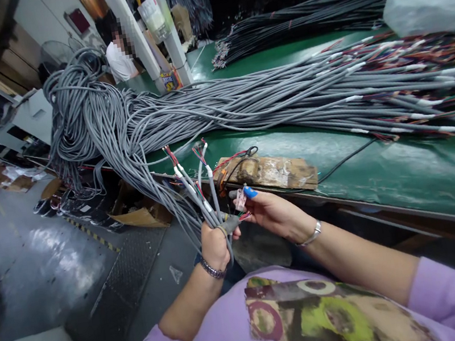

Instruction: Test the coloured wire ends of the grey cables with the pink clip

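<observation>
Fingers of left hand (214, 245): wrapped tight round a small bunch of grey cables (203, 197), stripped ends with white sleeves and coloured wires pointing up, held off the near edge of the worktop (404, 171). Fingers of right hand (269, 210): thumb and forefinger pinching a small pale connector (240, 199) just beside the bunch. Cardboard-wrapped fixture (269, 172): on the worktop's near edge. Cable mass (284, 92): across the worktop, spilling over its left end. Step judged: fitting connector to one lead; next calls for aligning wires to housing
</observation>
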`<state>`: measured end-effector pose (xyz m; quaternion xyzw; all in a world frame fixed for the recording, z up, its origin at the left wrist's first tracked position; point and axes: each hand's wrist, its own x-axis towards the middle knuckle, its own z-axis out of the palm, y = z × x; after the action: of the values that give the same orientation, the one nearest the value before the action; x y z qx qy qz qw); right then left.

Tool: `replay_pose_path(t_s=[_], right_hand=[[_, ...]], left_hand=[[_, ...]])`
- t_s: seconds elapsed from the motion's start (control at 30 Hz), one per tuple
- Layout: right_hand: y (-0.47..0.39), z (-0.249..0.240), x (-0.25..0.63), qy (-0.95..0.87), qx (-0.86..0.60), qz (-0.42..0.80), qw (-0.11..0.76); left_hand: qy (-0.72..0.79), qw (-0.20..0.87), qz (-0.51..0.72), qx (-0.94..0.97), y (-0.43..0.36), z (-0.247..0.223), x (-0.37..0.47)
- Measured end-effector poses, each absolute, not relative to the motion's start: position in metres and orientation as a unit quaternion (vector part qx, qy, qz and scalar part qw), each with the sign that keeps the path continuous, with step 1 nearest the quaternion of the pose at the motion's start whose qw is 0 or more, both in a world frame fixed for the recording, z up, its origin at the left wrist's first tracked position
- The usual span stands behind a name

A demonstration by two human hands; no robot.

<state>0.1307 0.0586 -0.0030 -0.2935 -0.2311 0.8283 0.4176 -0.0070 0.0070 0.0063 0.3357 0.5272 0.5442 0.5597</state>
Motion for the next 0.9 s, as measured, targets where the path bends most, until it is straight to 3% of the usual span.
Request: replay_pose_path(t_s=[0.3, 0.6, 0.9], right_hand=[[0.056, -0.005, 0.129, -0.219, -0.291, 0.825, 0.432], [0.058, -0.009, 0.132, -0.214, -0.298, 0.853, 0.372], [0.057, -0.011, 0.131, -0.206, -0.273, 0.846, 0.409]], left_hand=[[0.536, 0.569, 0.521, 0.342, 0.006, 0.008, -0.003], [0.526, 0.566, 0.537, 0.337, -0.004, 0.009, -0.008], [0.509, 0.522, 0.607, 0.318, 0.000, 0.004, -0.007]])
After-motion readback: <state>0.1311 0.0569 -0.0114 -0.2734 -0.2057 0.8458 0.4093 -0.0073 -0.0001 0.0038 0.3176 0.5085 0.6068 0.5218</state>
